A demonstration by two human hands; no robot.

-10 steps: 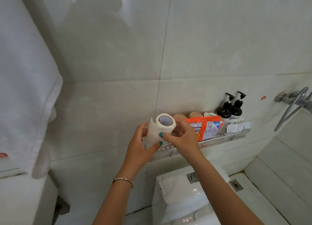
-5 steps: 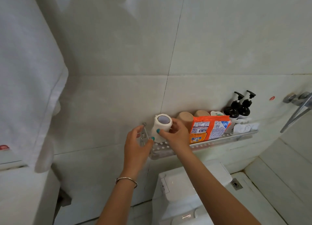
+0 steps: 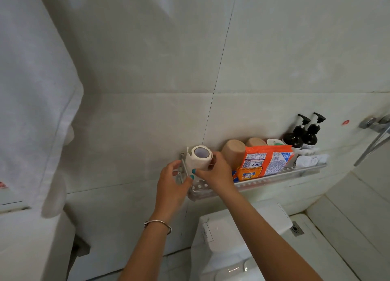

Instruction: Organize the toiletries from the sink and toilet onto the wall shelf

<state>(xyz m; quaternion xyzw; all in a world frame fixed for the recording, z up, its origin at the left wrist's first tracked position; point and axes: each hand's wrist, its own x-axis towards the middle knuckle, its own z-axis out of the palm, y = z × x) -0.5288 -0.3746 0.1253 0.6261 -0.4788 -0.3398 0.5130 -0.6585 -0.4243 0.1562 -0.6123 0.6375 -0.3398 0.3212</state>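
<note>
White toilet paper roll (image 3: 198,158) is sitting at the far left end of the metal wall shelf (image 3: 263,180), hollow core facing up toward the camera, with a loose flap of paper on its left side. The right hand (image 3: 214,173) comes in from lower right and is wrapped round the roll, thumb on the near side and fingers curled behind, so it's definitely grasping it. The left hand (image 3: 172,184) reaches up from below with a thin bangle (image 3: 158,223) on the wrist; its fingers are curled near the shelf's left end bracket and the thumb tip sits right by the right thumb at the roll's base, but honestly I can't tell if it's actually holding the paper or the bracket or just touching. Room-wise it's tight: the roll is right against the shelf's left edge, and just to its right are two tan cups (image 3: 233,152) tipped on their sides, then an orange packet (image 3: 263,161) leaning on the front rail, then two black pump bottles (image 3: 304,133) and some white packaging at the right end. Only a small gap shows between the roll and the nearest cup. The white toilet tank (image 3: 242,223) sits directly under the shelf, and a white towel (image 3: 35,91) hangs well off to the left.
</note>
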